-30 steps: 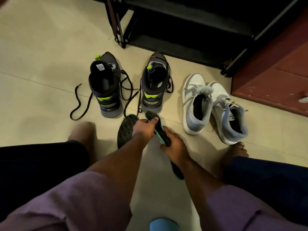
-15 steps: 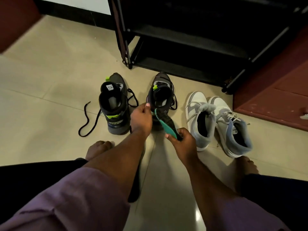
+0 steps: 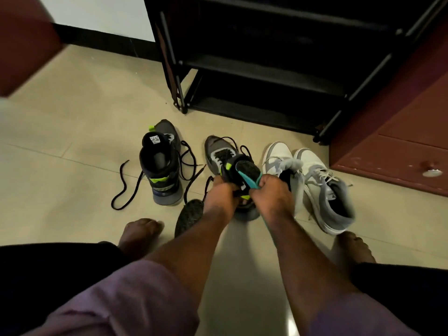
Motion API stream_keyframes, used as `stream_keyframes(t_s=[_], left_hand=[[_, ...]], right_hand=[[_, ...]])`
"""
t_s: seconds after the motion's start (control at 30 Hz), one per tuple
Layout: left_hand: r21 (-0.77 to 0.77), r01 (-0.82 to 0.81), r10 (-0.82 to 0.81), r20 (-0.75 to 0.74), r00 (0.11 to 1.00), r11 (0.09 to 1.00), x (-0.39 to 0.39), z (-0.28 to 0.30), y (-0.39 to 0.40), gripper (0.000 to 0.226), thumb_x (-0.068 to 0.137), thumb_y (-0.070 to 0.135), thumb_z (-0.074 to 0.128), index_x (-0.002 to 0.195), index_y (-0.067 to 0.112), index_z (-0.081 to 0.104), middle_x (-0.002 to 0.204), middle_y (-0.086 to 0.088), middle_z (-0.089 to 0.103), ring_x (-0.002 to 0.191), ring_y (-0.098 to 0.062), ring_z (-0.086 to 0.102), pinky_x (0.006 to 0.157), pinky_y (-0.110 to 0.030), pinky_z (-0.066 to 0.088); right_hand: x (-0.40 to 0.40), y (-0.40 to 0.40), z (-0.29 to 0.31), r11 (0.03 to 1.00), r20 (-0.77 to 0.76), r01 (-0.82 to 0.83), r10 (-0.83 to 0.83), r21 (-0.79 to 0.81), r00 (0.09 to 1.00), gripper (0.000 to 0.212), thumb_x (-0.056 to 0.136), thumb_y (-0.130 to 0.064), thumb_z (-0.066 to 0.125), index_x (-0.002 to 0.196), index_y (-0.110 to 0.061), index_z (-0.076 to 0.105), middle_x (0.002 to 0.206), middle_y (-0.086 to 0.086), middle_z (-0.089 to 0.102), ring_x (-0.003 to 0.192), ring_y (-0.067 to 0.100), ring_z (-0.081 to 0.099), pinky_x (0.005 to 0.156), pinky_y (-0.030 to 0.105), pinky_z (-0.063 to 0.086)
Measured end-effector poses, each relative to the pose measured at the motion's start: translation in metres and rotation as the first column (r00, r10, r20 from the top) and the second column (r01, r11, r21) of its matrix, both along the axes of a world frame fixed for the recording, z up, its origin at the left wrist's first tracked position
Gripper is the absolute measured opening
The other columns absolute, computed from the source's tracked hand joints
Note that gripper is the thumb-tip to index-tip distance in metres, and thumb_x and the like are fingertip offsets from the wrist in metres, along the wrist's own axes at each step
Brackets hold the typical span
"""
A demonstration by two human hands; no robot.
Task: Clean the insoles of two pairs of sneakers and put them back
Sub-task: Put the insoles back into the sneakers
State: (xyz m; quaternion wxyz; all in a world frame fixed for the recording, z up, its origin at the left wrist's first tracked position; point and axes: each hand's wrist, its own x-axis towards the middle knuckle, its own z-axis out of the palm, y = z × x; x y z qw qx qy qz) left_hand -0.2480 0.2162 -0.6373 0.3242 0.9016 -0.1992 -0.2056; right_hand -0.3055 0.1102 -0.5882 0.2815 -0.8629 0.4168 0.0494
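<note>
Two grey-black sneakers with neon-green accents stand on the floor. The left sneaker [image 3: 161,166] has its laces undone. My left hand [image 3: 221,192] grips the heel of the right sneaker [image 3: 218,154]. My right hand [image 3: 269,190] holds a dark insole with a teal underside [image 3: 248,172], whose front end sits in that shoe's opening. A second dark insole [image 3: 190,217] lies on the floor under my left forearm. A white and grey pair of high-tops [image 3: 315,180] stands to the right.
A black shoe rack [image 3: 254,69] stands behind the shoes. A dark red cabinet with a knob [image 3: 400,146] is at the right. Loose black laces [image 3: 123,185] trail over the tiles to the left. My bare feet [image 3: 139,234] rest on the floor.
The view tilted up. Both hands carried the teal-backed insole forward from near my knees to the right grey-black sneaker; my left hand let go of it and took the shoe's heel.
</note>
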Motion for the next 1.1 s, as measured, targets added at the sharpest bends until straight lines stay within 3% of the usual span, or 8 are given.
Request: stream_keyframes(t_s=[0.1, 0.23, 0.33, 0.43, 0.57, 0.77, 0.97, 1.1], left_hand=[[-0.075, 0.023, -0.030, -0.082, 0.996, 0.997, -0.034, -0.006, 0.012, 0.024, 0.089, 0.016, 0.066, 0.112, 0.012, 0.071, 0.123, -0.004, 0.056, 0.101, -0.019, 0.058, 0.079, -0.008, 0.039], [-0.239, -0.090, 0.101, 0.033, 0.994, 0.967, -0.043, -0.001, 0.026, 0.012, 0.087, 0.021, 0.061, 0.096, 0.017, 0.068, 0.101, 0.002, 0.059, 0.088, -0.016, 0.061, 0.082, -0.037, 0.054], [-0.260, -0.148, 0.171, 0.068, 0.983, 0.954, -0.016, 0.013, 0.013, 0.027, 0.089, 0.027, 0.065, 0.115, 0.017, 0.063, 0.116, -0.002, 0.056, 0.102, -0.020, 0.058, 0.092, -0.039, 0.052], [-0.090, -0.094, 0.088, -0.060, 0.994, 0.992, 0.017, 0.007, -0.006, 0.061, 0.079, 0.034, 0.076, 0.133, 0.018, 0.052, 0.136, -0.008, 0.049, 0.123, -0.025, 0.050, 0.105, -0.040, 0.044], [-0.031, 0.038, -0.043, -0.191, 0.981, 0.999, 0.031, -0.005, -0.013, 0.037, 0.083, 0.021, 0.070, 0.119, 0.016, 0.066, 0.113, -0.009, 0.069, 0.106, -0.026, 0.064, 0.093, -0.037, 0.053], [-0.061, -0.037, 0.024, -0.192, 0.981, 0.997, 0.044, -0.011, -0.015, 0.030, 0.098, 0.025, 0.052, 0.118, 0.008, 0.068, 0.114, -0.016, 0.069, 0.108, -0.032, 0.063, 0.094, -0.036, 0.051], [-0.132, -0.117, 0.061, -0.367, 0.928, 0.984, 0.066, -0.021, -0.008, 0.026, 0.099, 0.022, 0.054, 0.116, 0.008, 0.068, 0.112, -0.017, 0.069, 0.105, -0.031, 0.065, 0.091, -0.038, 0.052], [-0.144, -0.142, 0.073, -0.406, 0.911, 0.979, 0.069, -0.026, -0.003, 0.018, 0.100, 0.024, 0.052, 0.099, 0.014, 0.067, 0.095, -0.014, 0.069, 0.080, -0.028, 0.064, 0.068, -0.033, 0.051]], right_hand=[[-0.014, 0.002, 0.013, 0.991, -0.175, -0.133, 0.132, 0.003, 0.976, 0.023, 0.082, -0.025, 0.063, 0.104, -0.023, 0.063, 0.107, 0.005, 0.065, 0.098, 0.030, 0.062, 0.077, 0.031, 0.049], [-0.030, 0.001, 0.028, 0.975, -0.317, -0.223, 0.206, -0.018, 0.926, 0.030, 0.084, -0.022, 0.062, 0.114, -0.022, 0.059, 0.119, 0.007, 0.060, 0.108, 0.029, 0.059, 0.082, 0.033, 0.046], [-0.028, -0.001, 0.036, 0.964, -0.346, -0.251, 0.206, -0.088, 0.915, 0.033, 0.086, -0.019, 0.059, 0.119, -0.021, 0.056, 0.123, 0.006, 0.058, 0.113, 0.028, 0.057, 0.083, 0.033, 0.044], [-0.024, -0.003, 0.039, 0.956, -0.323, -0.246, 0.184, -0.163, 0.928, 0.032, 0.089, -0.019, 0.055, 0.122, -0.021, 0.055, 0.127, 0.006, 0.057, 0.116, 0.028, 0.056, 0.088, 0.034, 0.045], [-0.020, -0.005, 0.036, 0.943, -0.367, -0.286, 0.208, -0.172, 0.907, 0.031, 0.095, -0.019, 0.047, 0.125, -0.017, 0.052, 0.131, 0.007, 0.055, 0.118, 0.028, 0.055, 0.091, 0.034, 0.044], [-0.011, -0.001, 0.040, 0.937, -0.389, -0.302, 0.216, -0.176, 0.895, 0.033, 0.091, -0.023, 0.055, 0.124, -0.018, 0.054, 0.126, 0.007, 0.057, 0.114, 0.028, 0.057, 0.085, 0.032, 0.044], [-0.001, 0.016, 0.024, 0.922, -0.366, -0.354, 0.279, -0.157, 0.888, 0.034, 0.087, -0.026, 0.062, 0.120, -0.021, 0.055, 0.122, 0.004, 0.060, 0.112, 0.027, 0.058, 0.085, 0.034, 0.045], [0.015, 0.019, 0.013, 0.891, -0.366, -0.421, 0.341, -0.167, 0.866, 0.031, 0.089, -0.021, 0.058, 0.119, -0.021, 0.056, 0.121, 0.004, 0.060, 0.112, 0.026, 0.058, 0.082, 0.034, 0.046]])
